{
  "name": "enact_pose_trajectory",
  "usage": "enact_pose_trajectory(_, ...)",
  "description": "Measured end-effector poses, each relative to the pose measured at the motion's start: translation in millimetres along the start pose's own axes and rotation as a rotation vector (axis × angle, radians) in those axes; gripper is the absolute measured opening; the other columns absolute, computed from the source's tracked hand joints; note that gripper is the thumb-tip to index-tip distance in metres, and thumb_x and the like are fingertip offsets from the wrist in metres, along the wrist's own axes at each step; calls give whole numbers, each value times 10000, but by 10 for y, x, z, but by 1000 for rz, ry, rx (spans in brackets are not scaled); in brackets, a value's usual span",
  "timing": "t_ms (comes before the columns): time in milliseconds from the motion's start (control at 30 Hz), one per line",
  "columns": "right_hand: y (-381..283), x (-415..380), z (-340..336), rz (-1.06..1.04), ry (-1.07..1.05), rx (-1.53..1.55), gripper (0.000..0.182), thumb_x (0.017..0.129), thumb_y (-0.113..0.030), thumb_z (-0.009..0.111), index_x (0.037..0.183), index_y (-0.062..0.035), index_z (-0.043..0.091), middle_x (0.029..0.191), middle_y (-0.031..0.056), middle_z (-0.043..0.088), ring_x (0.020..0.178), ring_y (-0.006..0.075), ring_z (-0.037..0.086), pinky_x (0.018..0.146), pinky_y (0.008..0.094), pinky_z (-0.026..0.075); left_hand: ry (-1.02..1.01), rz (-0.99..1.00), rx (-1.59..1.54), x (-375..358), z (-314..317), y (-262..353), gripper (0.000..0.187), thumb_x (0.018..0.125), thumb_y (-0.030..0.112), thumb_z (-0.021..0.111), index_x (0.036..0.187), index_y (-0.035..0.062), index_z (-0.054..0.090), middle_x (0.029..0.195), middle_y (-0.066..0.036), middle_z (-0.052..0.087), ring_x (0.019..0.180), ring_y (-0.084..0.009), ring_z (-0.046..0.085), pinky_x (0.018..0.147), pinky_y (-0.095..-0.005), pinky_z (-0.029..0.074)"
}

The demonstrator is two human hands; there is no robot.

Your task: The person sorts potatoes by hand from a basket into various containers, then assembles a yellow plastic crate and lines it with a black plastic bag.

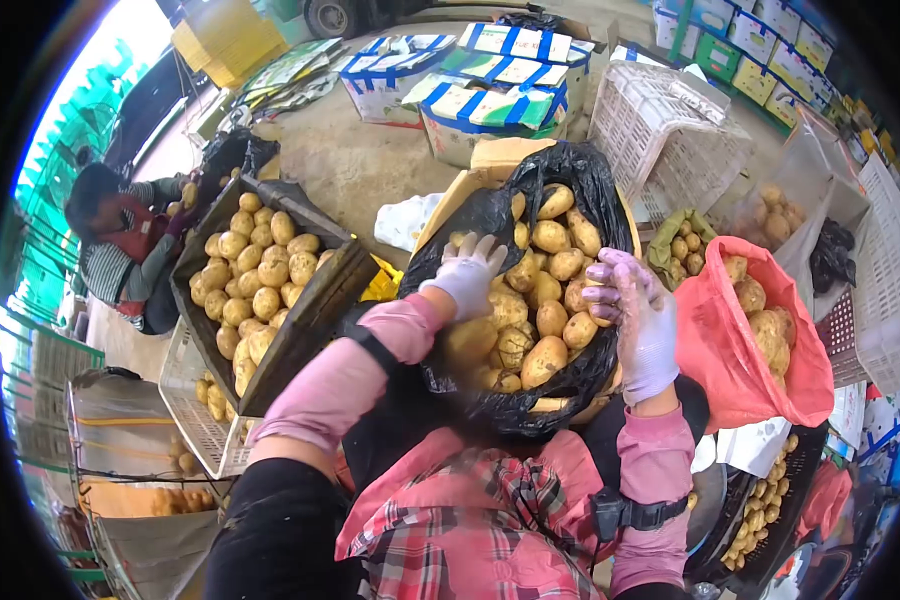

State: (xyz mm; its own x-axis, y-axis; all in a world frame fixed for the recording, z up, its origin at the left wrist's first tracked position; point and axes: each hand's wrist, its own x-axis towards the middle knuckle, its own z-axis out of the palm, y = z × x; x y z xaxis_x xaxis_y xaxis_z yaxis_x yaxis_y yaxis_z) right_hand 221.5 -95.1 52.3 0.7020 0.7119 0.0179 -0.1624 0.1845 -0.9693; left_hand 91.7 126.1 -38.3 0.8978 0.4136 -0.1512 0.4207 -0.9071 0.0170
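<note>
In front of me stands a box lined with a black plastic bag [455, 228], filled with potatoes [545, 290]. My left hand [470, 278], in a whitish glove, is over the left side of the bag with its fingers spread; a blurred potato [470, 342] lies just below it. My right hand [642, 325], gloved and stained on the fingers, is at the bag's right edge. Its fingers are apart and slightly bent toward the potatoes, with nothing visible in them.
At left, a dark tilted crate [310, 335] of potatoes rests over a white crate [185, 400]; a person [135, 250] sits beyond it. A red sack [695, 330] of potatoes stands at right. Behind are taped boxes [495, 115] and a white plastic crate [650, 125].
</note>
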Motion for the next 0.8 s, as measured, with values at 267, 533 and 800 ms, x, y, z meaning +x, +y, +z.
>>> enact_pose_trajectory(267,-132,-45,-63,34,11,45,306,1005,-238,562,1204,-15,629,970,61,690,774,97,649,665,208,490,413,-549,-130,780,-209,-636,315,887,353,536,929,102,721,828,-194,702,803,-392,697,779,-458,555)
enact_pose_trajectory(533,-156,-27,86,96,-66,5,291,1009,-207,552,1210,-9,624,1010,75,684,804,109,657,693,218,508,368,-1084,-294,1420,70,-2146,373,879,354,589,1076,65,720,1139,-185,679,1074,-340,658,891,-425,528)
enact_pose_trajectory(800,-50,91,225,130,-69,-74,314,1008,-229,552,1208,4,616,994,89,686,803,125,662,691,221,504,168,-254,-1,1271,511,-1886,298,891,291,569,1054,87,713,1078,-154,702,984,-336,684,809,-433,543)
